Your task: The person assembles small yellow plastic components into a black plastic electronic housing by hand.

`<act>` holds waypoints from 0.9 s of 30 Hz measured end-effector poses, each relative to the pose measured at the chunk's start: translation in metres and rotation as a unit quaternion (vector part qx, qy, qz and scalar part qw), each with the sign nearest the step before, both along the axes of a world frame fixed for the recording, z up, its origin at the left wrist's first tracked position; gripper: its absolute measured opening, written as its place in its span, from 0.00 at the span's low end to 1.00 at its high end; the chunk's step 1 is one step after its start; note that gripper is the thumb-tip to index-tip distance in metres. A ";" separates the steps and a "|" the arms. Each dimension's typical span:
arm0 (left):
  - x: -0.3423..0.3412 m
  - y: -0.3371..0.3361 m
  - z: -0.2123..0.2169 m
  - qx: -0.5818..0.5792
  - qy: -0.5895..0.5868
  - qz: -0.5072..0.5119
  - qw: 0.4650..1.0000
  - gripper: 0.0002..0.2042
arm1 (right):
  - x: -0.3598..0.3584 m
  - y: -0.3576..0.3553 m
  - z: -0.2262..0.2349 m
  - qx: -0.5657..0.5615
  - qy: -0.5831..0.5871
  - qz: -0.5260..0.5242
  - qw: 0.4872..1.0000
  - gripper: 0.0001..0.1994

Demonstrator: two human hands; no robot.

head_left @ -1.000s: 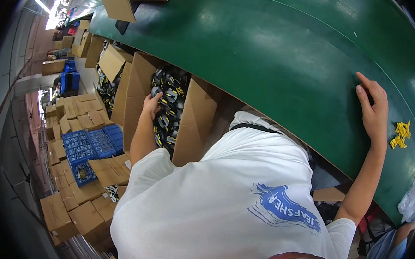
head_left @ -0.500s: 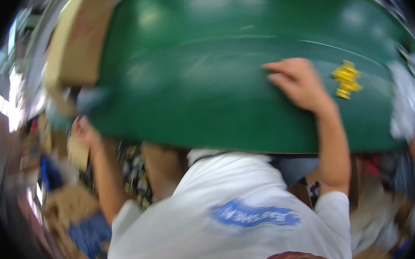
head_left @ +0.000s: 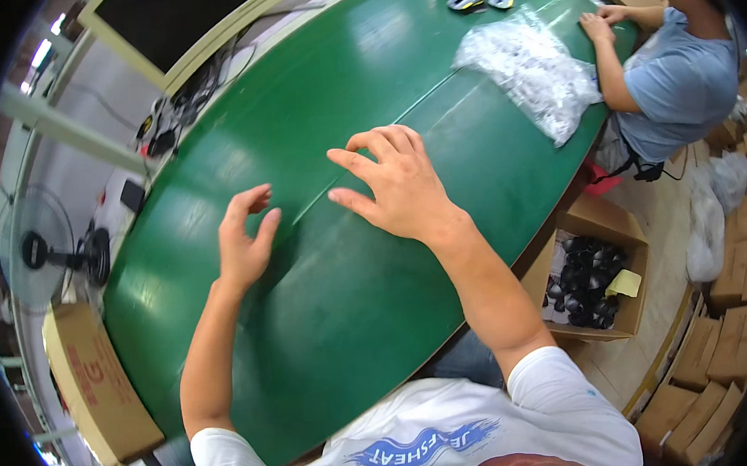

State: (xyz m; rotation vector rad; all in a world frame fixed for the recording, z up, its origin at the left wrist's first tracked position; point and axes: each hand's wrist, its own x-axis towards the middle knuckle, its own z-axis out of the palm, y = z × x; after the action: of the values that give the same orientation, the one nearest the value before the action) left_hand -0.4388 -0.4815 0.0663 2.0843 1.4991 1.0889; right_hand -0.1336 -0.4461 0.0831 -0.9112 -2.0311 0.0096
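Note:
Above the green table (head_left: 346,339), my left hand (head_left: 248,237) holds nothing, its thumb apart from its curled fingers. To its right is my right hand (head_left: 400,183), also empty, fingers bent and spread with the thumb apart. A thin seam or strip (head_left: 425,99) runs across the tabletop behind the right hand. The nearest thing beyond that hand is a clear plastic bag (head_left: 536,74) filled with whitish pieces.
A co-worker in a blue shirt (head_left: 678,60) sits at the far right, hands on the table. Below the table's right edge stands a carton (head_left: 640,301) of black parts (head_left: 581,283). A monitor (head_left: 194,20), fan (head_left: 45,247) and cardboard box (head_left: 107,381) line the left.
The view has swung toward the right. My left hand has come from the table's left edge to over the tabletop, closer to my right hand. The yellow pieces no longer show.

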 end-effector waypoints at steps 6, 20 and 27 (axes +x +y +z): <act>0.130 0.134 -0.022 -0.054 -0.188 -0.083 0.977 0.18 | 0.032 0.024 -0.028 -0.222 -0.086 -0.098 0.966 0.19; 0.435 0.514 -0.035 0.135 0.119 -0.001 0.984 0.39 | -0.018 0.030 -0.050 -0.340 0.216 0.062 0.913 0.06; 0.393 0.500 -0.014 -0.061 0.240 -0.162 0.955 0.35 | -0.020 0.023 -0.058 -0.477 0.666 0.200 0.538 0.10</act>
State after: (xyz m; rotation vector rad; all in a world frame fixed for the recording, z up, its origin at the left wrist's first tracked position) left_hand -0.0456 0.0183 0.0523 2.5037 1.2984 0.3744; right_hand -0.1540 -0.4229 0.0252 -0.5587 -0.5039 1.6761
